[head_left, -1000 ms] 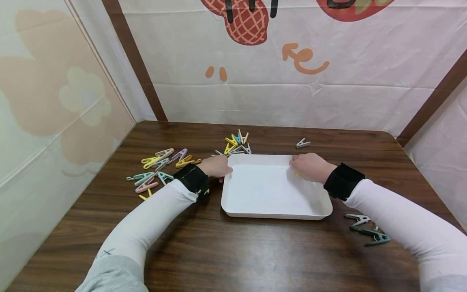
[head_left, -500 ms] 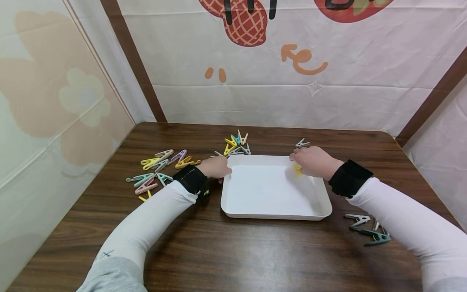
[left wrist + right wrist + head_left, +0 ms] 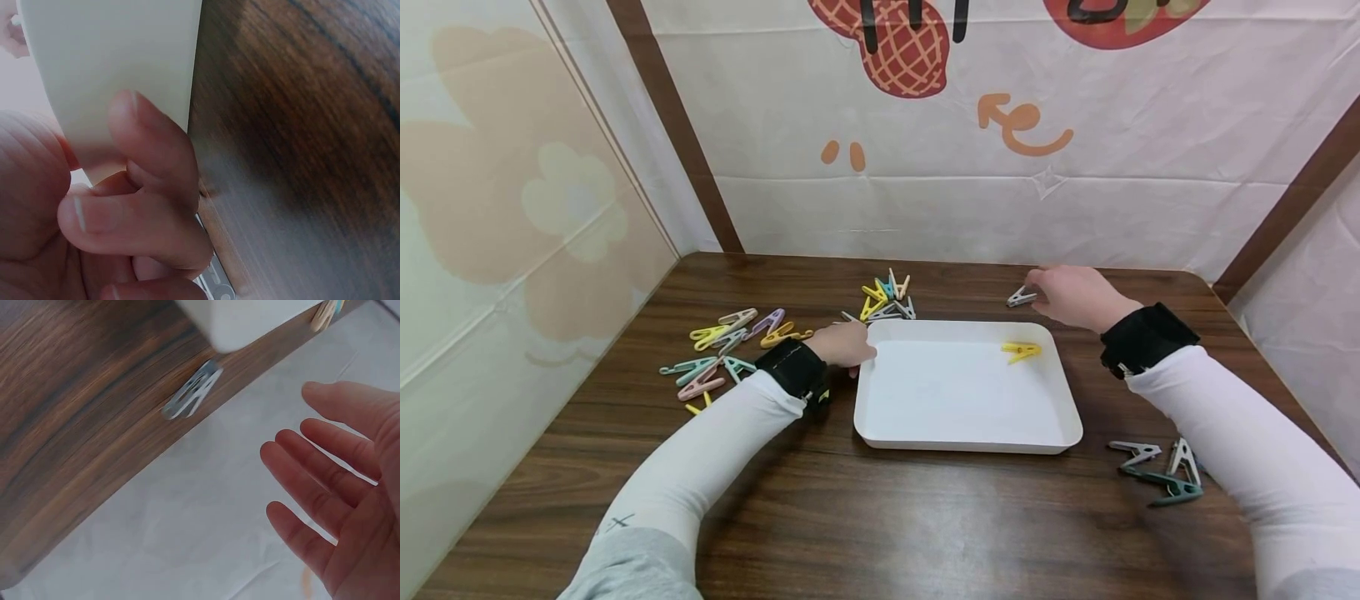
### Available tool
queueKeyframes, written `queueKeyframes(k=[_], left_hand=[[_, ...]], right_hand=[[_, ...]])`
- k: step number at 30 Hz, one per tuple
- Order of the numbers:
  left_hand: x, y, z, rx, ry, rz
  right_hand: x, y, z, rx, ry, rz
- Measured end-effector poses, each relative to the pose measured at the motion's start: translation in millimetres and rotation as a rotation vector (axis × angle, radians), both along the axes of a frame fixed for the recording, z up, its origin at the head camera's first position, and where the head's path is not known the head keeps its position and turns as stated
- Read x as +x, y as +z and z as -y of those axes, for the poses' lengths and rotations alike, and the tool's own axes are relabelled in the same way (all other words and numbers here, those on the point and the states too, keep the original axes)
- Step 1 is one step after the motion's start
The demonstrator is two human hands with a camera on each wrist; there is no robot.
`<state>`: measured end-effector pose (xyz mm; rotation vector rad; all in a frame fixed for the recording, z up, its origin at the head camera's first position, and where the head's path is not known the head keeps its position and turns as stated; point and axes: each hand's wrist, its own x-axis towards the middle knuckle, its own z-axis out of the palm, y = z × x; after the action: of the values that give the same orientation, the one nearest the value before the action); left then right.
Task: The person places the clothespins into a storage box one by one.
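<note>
A white tray lies on the wooden table, with a single yellow clothespin in its far right part. My left hand holds the tray's left rim near the far corner; in the left wrist view, curled fingers lie against the tray's outer wall, the thumb on the inner side. Beyond the tray's far right corner, my right hand hovers right beside a grey clothespin. The right wrist view shows its fingers spread with nothing held, apart from that clothespin.
Several coloured clothespins lie scattered left of the tray, and another cluster sits behind its far left corner. Grey and dark green clothespins lie at the right, near my right sleeve. A printed cloth hangs behind the table.
My right hand has let go of the yellow clothespin inside the tray and moved up and right to the grey clothespin beyond it. The left hand has stayed at the rim.
</note>
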<state>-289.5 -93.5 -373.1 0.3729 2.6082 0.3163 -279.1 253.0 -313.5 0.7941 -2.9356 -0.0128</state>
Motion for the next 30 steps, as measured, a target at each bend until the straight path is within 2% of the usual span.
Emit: queueKeyframes(k=[8, 14, 21, 26, 30], left_hand=[[0.2, -1.1, 0.8, -0.006, -0.002, -0.01], [1.0, 0.4, -0.3, -0.012, -0.002, -0.001], [0.8, 0.2, 0.6, -0.009, -0.008, -0.007], [-0.7, -2.3, 1.1, -0.001, -0.008, -0.019], [-1.8, -4.0, 1.9, 0.007, -0.01, -0.022]], right_hand=[[-19.7, -5.6, -16.7, -0.037, -0.156, 0.089], [-34.3, -17.2, -20.7, -0.074, -0.229, 0.139], [-52.3, -34.7, -14.9, -0.079, -0.234, 0.157], [-60.7, -45.3, -5.8, -0.06, -0.225, 0.236], [-68.0, -51.8, -3.2, -0.086, -0.244, 0.301]])
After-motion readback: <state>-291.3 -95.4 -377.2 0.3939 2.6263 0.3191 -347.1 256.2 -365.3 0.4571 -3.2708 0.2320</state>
